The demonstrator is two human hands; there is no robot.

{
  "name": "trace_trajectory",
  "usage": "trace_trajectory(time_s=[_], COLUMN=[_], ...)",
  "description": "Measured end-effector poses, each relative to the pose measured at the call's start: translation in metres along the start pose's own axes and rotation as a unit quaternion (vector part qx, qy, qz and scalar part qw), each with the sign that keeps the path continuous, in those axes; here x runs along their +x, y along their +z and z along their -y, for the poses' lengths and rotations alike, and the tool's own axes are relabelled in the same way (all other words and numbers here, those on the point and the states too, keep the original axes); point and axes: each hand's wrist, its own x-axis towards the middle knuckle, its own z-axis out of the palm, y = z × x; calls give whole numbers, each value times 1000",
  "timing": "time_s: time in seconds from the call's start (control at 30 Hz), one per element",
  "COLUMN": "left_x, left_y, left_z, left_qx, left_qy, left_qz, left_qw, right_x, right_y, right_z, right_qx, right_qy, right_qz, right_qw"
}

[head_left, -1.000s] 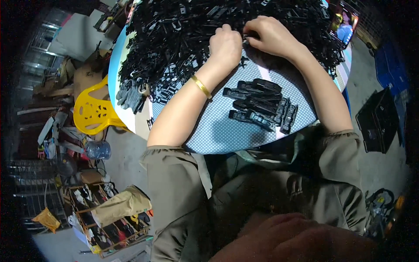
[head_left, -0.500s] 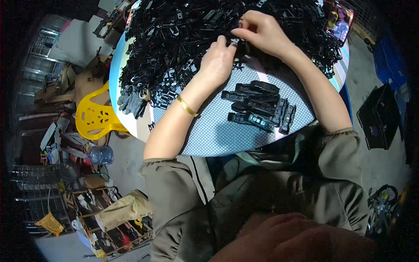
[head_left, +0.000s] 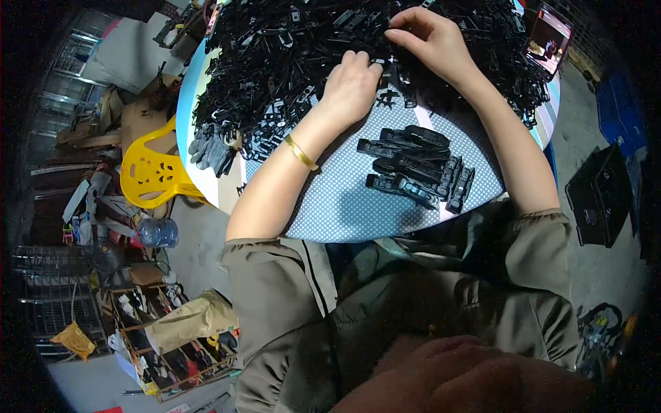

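Note:
A large heap of small black plastic parts point(head_left: 268, 76) covers the far side of the table. My left hand point(head_left: 352, 88), with a gold bangle on its wrist, rests at the heap's near edge. Its fingers curl downward, and whatever they hold is hidden. To its right, my right hand point(head_left: 441, 49) hovers over the heap, thumb and forefinger apart, with no part visible between them. Closer to me, several long black plastic pieces point(head_left: 413, 162) lie side by side in a small group on the patterned tabletop point(head_left: 330, 199).
Grey gloves point(head_left: 212, 153) lie at the table's left edge. A lit phone point(head_left: 549, 43) stands at the far right edge. On the floor are a yellow plastic chair point(head_left: 148, 172) to the left and an open black case point(head_left: 599, 196) to the right.
My hands were close together over a small part; now they are farther apart. The right hand has moved up and right, its thumb and forefinger spread. The left hand's fingers have curled down.

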Motion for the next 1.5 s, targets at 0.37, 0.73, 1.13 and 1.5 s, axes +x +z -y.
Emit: trace_trajectory(time_s=[0.37,0.73,1.13,1.5], left_x=[-10,-18,-17,-20], left_y=[-20,-16,-20,-22], left_z=[29,10,4,7], left_qx=[-600,-700,-723,-789], left_qy=[-306,-343,-332,-338], left_qz=[-145,-105,-115,-65], left_qw=[725,618,595,510], right_x=[-15,-19,-17,-15], right_y=[18,24,30,24], right_z=[23,16,9,11], right_qx=[4,-61,-150,-134], right_qy=[-120,-66,-202,-191], right_qz=[38,47,25,49], right_qw=[992,995,967,971])
